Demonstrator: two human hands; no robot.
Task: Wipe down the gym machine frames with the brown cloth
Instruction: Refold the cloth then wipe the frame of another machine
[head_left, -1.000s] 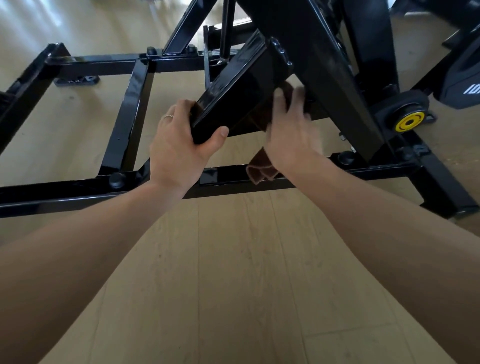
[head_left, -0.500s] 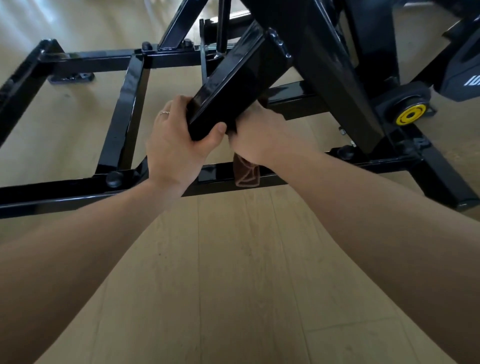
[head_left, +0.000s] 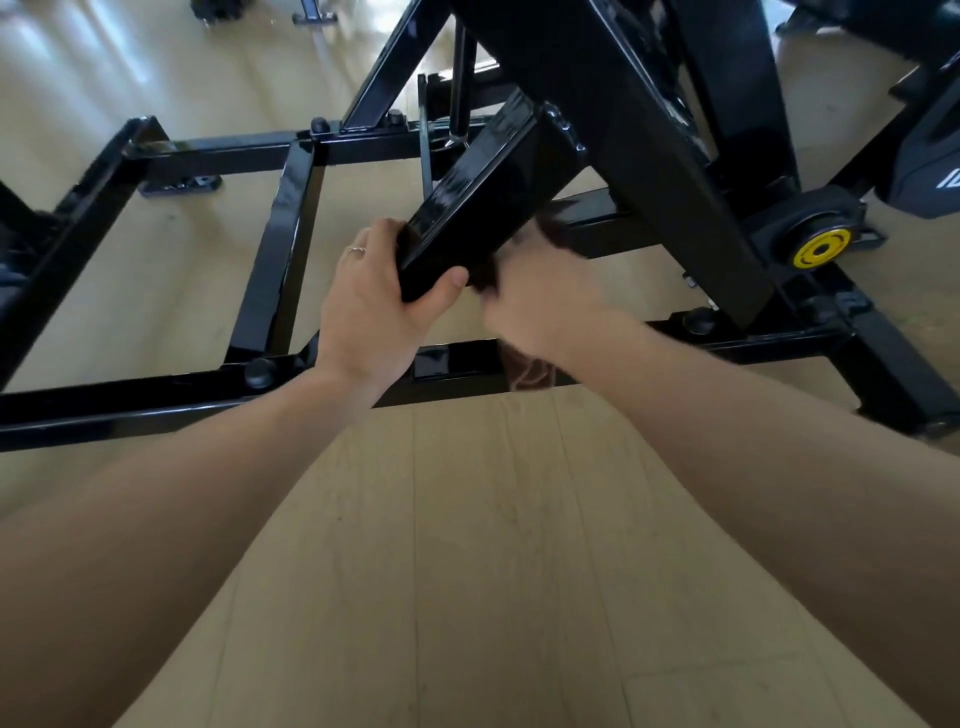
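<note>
Cloth (head_left: 530, 370) bunched in our right hand (head_left: 540, 301), fingers closed round it; left hand (head_left: 374, 312) clamps the bar (head_left: 478, 197) end. We should press firmly, cover underside fully.

There is one view only, from a wide-angle camera on the person's head, looking forward and steeply down. It sits close: both bare forearms run in from the bottom corners and fill the lower half. The wooden floor (head_left: 467, 545) spreads beneath, and the black machine frame (head_left: 623, 130) crosses the upper half, its straight bars bowed near the edges by the lens.
</note>
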